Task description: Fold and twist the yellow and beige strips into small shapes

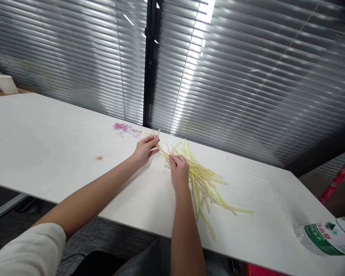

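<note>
Near the centre of the frame, my left hand point(145, 149) and right hand point(180, 168) pinch a thin, pale beige strand point(163, 151), slanting down rightward between them; the loose yellow-and-beige strand pile point(205, 180) lies nearer my right.

Near the frame's centre, my left hand point(145, 150) has its fingers pinched together, the arm slanting up from the lower left. My right hand point(179, 167), slightly lower and to the right, pinches too, its forearm rising from the bottom edge.
</note>
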A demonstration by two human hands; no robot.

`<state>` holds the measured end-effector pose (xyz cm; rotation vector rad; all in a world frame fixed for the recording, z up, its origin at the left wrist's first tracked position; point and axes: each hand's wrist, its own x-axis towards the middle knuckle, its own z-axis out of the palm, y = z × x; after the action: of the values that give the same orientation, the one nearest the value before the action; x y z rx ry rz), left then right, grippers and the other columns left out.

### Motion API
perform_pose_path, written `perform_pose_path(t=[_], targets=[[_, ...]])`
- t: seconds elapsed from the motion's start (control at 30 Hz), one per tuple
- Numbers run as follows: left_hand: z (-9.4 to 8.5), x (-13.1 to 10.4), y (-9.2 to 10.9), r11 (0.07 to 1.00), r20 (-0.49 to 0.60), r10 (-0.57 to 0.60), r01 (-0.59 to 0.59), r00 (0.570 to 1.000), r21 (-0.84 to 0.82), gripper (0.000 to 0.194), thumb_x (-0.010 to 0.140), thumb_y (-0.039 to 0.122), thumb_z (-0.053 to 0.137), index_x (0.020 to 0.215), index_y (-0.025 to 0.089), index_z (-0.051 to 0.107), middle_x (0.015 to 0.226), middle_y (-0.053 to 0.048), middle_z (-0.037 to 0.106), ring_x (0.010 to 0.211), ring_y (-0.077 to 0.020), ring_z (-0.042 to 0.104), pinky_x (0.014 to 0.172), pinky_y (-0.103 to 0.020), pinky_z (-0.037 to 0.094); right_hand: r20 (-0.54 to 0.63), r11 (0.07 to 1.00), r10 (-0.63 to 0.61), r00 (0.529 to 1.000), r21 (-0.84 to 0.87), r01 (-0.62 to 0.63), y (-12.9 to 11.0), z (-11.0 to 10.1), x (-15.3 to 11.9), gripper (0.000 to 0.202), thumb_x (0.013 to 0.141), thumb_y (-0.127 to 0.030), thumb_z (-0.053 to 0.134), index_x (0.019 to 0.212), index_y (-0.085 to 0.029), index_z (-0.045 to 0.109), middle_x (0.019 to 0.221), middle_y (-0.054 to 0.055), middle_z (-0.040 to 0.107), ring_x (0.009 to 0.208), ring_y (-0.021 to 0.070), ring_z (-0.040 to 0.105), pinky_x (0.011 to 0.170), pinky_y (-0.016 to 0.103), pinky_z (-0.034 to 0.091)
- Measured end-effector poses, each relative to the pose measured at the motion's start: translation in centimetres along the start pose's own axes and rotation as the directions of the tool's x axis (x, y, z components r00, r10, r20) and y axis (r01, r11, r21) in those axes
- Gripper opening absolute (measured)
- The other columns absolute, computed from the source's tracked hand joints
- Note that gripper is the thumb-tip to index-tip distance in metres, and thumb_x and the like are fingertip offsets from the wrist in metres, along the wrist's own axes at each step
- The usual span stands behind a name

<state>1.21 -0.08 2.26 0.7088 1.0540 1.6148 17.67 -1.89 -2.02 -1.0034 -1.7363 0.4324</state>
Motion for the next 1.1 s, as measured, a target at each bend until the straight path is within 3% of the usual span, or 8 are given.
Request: perform_pose_path(t=[0.33,0.53,0.87,1.1], targets=[[0.3,-0.2,0.2,0.998,0.057,-0.021,0.025,0.998,-0.058,0.033,0.059,0.031,0.083,0.084,0.018,0.067,0.085,0.000,0.064,0.067,-0.0069,0.061,0.056,-0.016,0.052,-0.084,0.994,0.104,0.991,-0.031,-0.106,-0.4,-0.2,0.0,0.025,0.089,-0.023,0.047,0.094,-0.017,0.071,0.088,0.006,0.062,0.077,0.0154,0.057,0.073,0.027,0.043],[0.4,-0.4,0.1,0.995,0.114,-0.048,0.057,0.992,-0.079,0.032,0.064,0.031,0.081,0.089,0.017,0.069,0.087,-0.003,0.067,0.070,-0.0087,0.064,0.069,-0.021,0.057,-0.187,0.979,0.192,0.963,-0.031,-0.201,-0.7,-0.4,0.1,0.024,0.088,-0.024,0.048,0.091,-0.016,0.071,0.087,0.006,0.062,0.064,0.0130,0.050,0.065,0.026,0.041],[0.5,-1.0,-0.4,0.995,0.282,-0.017,-0.011,0.959,0.097,0.036,0.068,0.041,0.077,0.094,0.017,0.071,0.094,-0.005,0.067,0.083,-0.0147,0.065,0.081,-0.031,0.054,-0.235,0.972,0.228,0.945,-0.008,-0.236,-0.6,-0.3,0.1,0.023,0.085,-0.025,0.049,0.088,-0.016,0.070,0.084,0.004,0.061,0.063,0.0125,0.049,0.064,0.026,0.041],[0.6,-1.3,-0.7,0.979,0.284,-0.006,-0.052,0.959,0.196,0.032,0.065,0.039,0.079,0.086,0.018,0.070,0.089,-0.003,0.066,0.083,-0.0155,0.064,0.081,-0.033,0.053,-0.210,0.974,0.219,0.953,-0.013,-0.227,-0.8,-0.2,0.1,0.021,0.084,-0.024,0.051,0.088,-0.016,0.070,0.083,0.004,0.061,0.061,0.0113,0.048,0.063,0.025,0.041]])
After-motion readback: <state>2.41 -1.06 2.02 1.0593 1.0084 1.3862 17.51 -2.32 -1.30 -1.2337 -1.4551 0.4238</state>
